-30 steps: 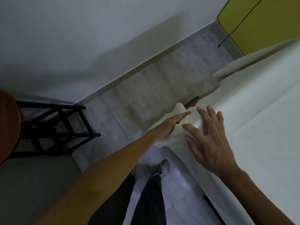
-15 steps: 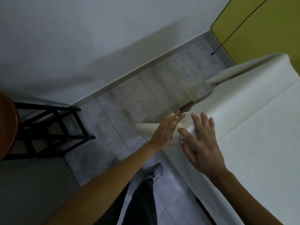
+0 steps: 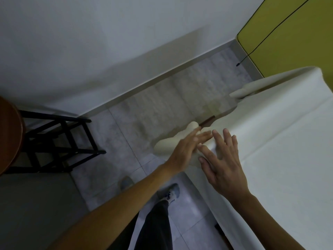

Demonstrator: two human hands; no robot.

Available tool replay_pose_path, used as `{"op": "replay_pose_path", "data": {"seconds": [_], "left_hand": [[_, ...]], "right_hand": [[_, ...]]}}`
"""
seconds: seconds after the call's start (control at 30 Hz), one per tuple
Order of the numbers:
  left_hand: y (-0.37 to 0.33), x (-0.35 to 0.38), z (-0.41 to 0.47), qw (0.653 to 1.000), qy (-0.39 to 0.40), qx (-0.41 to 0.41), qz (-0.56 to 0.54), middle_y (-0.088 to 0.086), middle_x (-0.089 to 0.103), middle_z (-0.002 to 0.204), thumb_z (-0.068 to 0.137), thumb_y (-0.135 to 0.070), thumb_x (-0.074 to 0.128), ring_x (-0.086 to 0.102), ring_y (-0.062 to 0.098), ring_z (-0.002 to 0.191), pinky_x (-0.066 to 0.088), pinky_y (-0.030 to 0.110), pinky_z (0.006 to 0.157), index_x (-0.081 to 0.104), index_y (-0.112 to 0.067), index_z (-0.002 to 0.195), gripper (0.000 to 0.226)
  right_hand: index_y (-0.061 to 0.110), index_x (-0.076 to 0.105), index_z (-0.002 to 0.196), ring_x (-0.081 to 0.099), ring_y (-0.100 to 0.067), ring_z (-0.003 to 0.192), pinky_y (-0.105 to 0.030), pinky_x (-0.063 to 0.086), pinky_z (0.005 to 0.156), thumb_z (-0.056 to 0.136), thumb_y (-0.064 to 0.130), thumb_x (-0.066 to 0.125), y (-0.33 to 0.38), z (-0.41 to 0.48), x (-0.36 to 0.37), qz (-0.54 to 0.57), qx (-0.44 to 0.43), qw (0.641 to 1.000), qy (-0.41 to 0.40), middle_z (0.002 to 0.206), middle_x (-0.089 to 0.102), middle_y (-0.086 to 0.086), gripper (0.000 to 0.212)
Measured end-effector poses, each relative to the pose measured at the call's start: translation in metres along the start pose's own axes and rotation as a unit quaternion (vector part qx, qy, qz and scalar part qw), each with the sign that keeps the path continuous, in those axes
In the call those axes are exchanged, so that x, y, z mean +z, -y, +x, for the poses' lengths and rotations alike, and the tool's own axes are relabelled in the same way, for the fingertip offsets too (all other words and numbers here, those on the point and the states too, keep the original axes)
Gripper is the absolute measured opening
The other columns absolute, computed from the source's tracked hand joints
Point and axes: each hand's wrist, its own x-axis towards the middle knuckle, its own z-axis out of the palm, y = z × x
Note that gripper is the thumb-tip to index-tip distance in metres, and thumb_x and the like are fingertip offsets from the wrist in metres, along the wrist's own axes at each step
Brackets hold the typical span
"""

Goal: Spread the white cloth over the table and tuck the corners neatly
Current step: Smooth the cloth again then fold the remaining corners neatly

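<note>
**Corner tuck under way**

Left hand (image 3: 183,150), fingers straight, presses the corner flap (image 3: 167,145), which has swung out leftward. Right hand (image 3: 223,165), fingers flat, pins the white cloth (image 3: 279,159) covering the bench (image 3: 208,121). The tuck looks unfinished.

White cloth (image 3: 281,141) draped over table (image 3: 207,122), corner bunched in loose fold, brown table edge exposed.
</note>
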Motion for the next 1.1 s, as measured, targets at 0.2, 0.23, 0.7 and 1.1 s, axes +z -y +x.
{"op": "replay_pose_path", "data": {"seconds": [0.2,0.23,0.7,1.1], "left_hand": [[0.066,0.008,0.003,0.989,-0.061,-0.042,0.131,0.000,0.050,0.146,0.106,-0.019,0.035,0.034,0.006,0.142,0.027,0.036,0.119,0.047,-0.020,0.144,0.040],[0.082,0.002,0.008,0.985,-0.026,-0.090,0.144,0.000,0.048,0.148,0.106,-0.026,0.035,0.036,0.013,0.141,0.028,0.040,0.118,0.043,-0.028,0.147,0.042],[0.010,0.006,-0.020,0.998,0.022,-0.053,-0.001,-0.017,0.041,0.152,0.110,-0.024,0.018,0.021,0.000,0.146,0.017,0.016,0.118,0.042,-0.026,0.148,0.045],[0.080,-0.038,-0.001,0.970,-0.060,-0.183,0.151,0.003,0.046,0.149,0.107,-0.037,0.032,0.042,0.022,0.138,0.032,0.025,0.107,0.044,-0.026,0.145,0.041]], "right_hand": [[0.011,0.067,0.128,0.024,-0.048,0.148,-0.069,0.021,0.117,0.101,0.027,0.057,0.000,0.000,0.002,0.004,0.003,1.000,0.000,0.152,0.040,-0.029,0.033],[0.010,0.068,0.127,0.024,-0.048,0.148,-0.069,0.021,0.117,0.100,0.026,0.058,0.000,0.000,0.002,0.002,0.004,1.000,-0.001,0.151,0.041,-0.029,0.033],[0.014,0.059,0.132,0.024,-0.048,0.148,-0.070,0.023,0.116,0.103,0.028,0.054,-0.001,0.001,0.001,0.011,-0.004,1.000,-0.005,0.151,0.040,-0.028,0.032],[0.011,0.068,0.125,0.026,-0.048,0.148,-0.069,0.022,0.116,0.103,0.028,0.055,0.000,0.001,0.000,0.014,0.001,1.000,-0.008,0.148,0.044,-0.029,0.030]]}}
